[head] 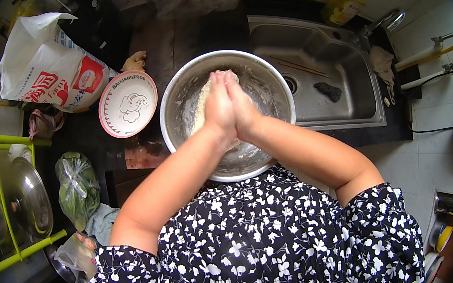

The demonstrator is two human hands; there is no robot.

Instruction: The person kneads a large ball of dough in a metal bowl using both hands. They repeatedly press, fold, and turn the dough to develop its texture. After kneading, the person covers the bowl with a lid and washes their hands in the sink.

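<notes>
A round metal basin (164, 93) sits in front of me, its inside wall smeared with flour or dough. My left hand (219, 103) and my right hand (241, 99) are pressed palm to palm over it; both look slightly blurred. Which hand is which follows from the arms: the left arm comes in from the left, the right arm from the right. Pale floury dough (202, 107) shows in the basin beside and beyond my hands. Whether any dough lies between the palms is hidden. A pink-rimmed bowl (128, 104) with a cartoon elephant stands left of the basin.
An open flour bag (53, 70) and ginger root (134, 62) are at the back left. A steel sink (336, 114) holding chopsticks (301, 66) and a dark scrubber (328, 91) adjoins the basin's right. A green rack (6, 196) and bagged green vegetables (78, 185) are left.
</notes>
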